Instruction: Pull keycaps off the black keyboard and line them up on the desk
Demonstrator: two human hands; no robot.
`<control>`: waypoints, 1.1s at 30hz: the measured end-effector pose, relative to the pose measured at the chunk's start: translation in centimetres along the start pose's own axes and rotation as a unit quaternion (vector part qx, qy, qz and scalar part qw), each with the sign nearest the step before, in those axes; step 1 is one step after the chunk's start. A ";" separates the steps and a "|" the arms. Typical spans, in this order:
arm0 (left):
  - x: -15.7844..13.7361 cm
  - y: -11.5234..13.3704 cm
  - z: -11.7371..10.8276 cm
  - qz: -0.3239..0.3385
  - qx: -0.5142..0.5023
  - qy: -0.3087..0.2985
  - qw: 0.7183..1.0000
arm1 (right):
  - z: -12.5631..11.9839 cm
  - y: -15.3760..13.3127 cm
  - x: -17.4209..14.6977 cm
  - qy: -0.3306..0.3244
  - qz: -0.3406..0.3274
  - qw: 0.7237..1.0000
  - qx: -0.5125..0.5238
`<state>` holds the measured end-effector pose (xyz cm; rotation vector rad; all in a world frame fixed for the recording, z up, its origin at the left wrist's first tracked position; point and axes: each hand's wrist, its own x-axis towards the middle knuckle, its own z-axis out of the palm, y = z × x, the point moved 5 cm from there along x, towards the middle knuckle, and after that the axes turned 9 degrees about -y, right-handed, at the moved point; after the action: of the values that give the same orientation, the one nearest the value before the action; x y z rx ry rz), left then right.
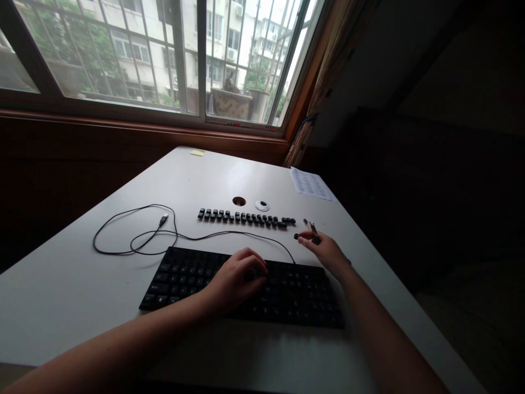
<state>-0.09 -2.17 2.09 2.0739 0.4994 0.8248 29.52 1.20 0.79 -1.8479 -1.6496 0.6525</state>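
A black keyboard (192,279) lies across the near part of the white table, with keys missing along its top row. My left hand (240,276) rests over its middle, fingers curled together; a dark patch shows between them, and I cannot make out what they hold. Beyond the keyboard's right end, my right hand (322,246) is held over the table. At its thumb tip is a small black keycap (296,236). A thin dark object (313,230) shows by its fingers, its kind unclear. Loose black keycaps (246,218) stand in rows behind the keyboard.
The keyboard's cable loops leftward to a USB plug (163,220). Behind the keycaps are a round hole (239,201) in the table and a white ring-shaped cover (262,206). A printed sheet (312,184) lies at the far right edge, a yellow note (197,153) at the far corner.
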 end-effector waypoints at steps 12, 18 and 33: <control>0.0 0.0 0.1 0.003 0.039 -0.004 0.999 | 0.4 3.5 3.9 -0.049 -0.028 0.993 -0.103; -0.1 0.1 0.2 0.004 0.042 -0.005 0.999 | -0.2 3.3 3.5 -0.018 -0.038 0.989 -0.140; 0.1 0.3 0.1 0.012 0.040 -0.002 0.999 | 0.6 2.4 2.5 0.000 -0.113 0.965 -0.235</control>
<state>0.06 -2.36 2.32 2.1592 0.5136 0.8277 31.07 3.52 -1.29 -1.9197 -2.1112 0.1690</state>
